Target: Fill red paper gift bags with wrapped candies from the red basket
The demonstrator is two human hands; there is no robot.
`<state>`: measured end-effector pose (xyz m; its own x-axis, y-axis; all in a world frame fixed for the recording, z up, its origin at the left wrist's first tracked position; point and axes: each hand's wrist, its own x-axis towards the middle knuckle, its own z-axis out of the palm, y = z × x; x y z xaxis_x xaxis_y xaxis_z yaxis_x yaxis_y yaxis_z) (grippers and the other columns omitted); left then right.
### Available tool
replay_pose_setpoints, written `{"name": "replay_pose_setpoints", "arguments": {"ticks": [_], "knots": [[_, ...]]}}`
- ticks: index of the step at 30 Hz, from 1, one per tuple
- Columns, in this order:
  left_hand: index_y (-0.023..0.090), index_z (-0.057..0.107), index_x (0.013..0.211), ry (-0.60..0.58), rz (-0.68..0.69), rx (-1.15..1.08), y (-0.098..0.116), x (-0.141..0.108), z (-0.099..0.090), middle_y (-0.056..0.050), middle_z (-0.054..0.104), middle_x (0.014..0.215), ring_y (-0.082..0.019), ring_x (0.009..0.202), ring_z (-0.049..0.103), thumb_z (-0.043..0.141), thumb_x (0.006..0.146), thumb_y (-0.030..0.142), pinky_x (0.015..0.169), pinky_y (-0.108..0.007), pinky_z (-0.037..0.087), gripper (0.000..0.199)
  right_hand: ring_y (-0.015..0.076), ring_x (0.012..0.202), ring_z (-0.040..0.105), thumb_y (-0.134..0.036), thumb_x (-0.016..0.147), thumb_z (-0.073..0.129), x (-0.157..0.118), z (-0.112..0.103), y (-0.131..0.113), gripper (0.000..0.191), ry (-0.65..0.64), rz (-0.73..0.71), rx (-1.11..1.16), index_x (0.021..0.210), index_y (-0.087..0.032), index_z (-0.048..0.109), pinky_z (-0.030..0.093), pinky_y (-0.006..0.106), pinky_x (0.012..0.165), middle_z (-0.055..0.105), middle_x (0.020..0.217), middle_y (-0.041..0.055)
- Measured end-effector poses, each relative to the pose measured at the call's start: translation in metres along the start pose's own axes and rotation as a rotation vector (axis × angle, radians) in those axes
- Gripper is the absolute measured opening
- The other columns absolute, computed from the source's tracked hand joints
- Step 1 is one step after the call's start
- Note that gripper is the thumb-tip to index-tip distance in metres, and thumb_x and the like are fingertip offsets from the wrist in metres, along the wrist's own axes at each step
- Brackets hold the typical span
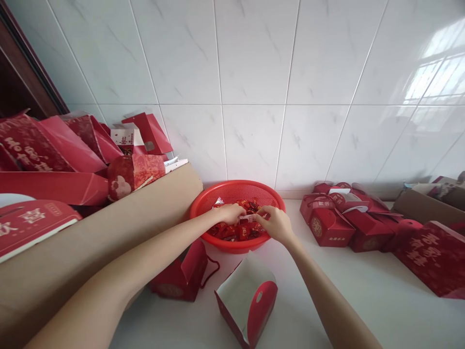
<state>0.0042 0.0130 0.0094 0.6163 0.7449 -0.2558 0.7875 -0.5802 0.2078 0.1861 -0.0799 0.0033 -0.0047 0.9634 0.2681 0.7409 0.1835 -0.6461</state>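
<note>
A red plastic basket point(237, 250) stands against the wall, with many small candies in red wrappers point(232, 231) lying inside. Over these candies, my left hand point(229, 214) and my right hand point(276, 224) face each other, fingertips close together. Between them is a small candy in a pale, partly clear wrapper point(248, 218). My right thumb and forefinger pinch its right end, and the closed fingers of my left hand are at its left end. In front of the basket sits an open red gift box point(242, 286) with a white inside; its bottom is bare.
Left of the basket, a large cardboard carton point(160, 208) holds several red gift boxes and bags point(72, 140). A red box with a cord handle point(181, 276) stands partly behind my left forearm. Closed red boxes point(332, 225) cluster on the right, near another carton point(417, 206). A tiled wall point(254, 135) rises behind.
</note>
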Motion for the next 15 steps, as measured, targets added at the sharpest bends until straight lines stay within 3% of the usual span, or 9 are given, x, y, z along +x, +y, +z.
{"name": "replay_pose_setpoints", "arguments": {"ticks": [5,11,13,15], "knots": [[0.025,0.069,0.105,0.161,-0.053,0.207,0.002,-0.008,-0.010,-0.009,0.066,0.107,-0.026,0.094,0.066,0.060,0.082,0.019,0.077,-0.033,0.051,0.025,0.0209,0.074,0.067,-0.028,0.085,0.064,0.000,0.001,0.000,0.009,0.021,-0.009,-0.013,0.079,-0.025,0.069,0.040,0.030,0.062,0.075,0.079,0.0016],[0.029,0.075,0.100,-0.111,0.125,0.082,0.006,-0.007,0.004,-0.003,0.067,0.102,-0.022,0.082,0.064,0.074,0.064,0.021,0.069,-0.028,0.050,0.037,0.0206,0.075,0.067,-0.028,0.086,0.062,0.001,0.004,0.003,0.008,0.029,-0.013,-0.034,0.084,-0.026,0.069,0.040,0.030,0.062,0.076,0.084,0.0009],[0.027,0.076,0.092,-0.120,0.100,0.095,0.009,-0.007,0.009,-0.004,0.067,0.099,-0.021,0.076,0.063,0.073,0.065,0.022,0.068,-0.029,0.049,0.027,0.0207,0.075,0.067,-0.028,0.086,0.061,0.001,0.004,0.004,0.008,0.023,-0.010,-0.041,0.083,-0.026,0.068,0.040,0.030,0.063,0.076,0.083,0.0010],[0.023,0.073,0.080,-0.129,0.037,0.120,0.012,-0.009,0.009,-0.003,0.066,0.084,-0.020,0.069,0.061,0.071,0.070,0.023,0.066,-0.030,0.048,0.011,0.0213,0.077,0.068,-0.027,0.086,0.061,0.000,0.004,0.004,0.008,0.016,-0.008,-0.043,0.084,-0.026,0.068,0.041,0.030,0.064,0.076,0.086,0.0012]]}}
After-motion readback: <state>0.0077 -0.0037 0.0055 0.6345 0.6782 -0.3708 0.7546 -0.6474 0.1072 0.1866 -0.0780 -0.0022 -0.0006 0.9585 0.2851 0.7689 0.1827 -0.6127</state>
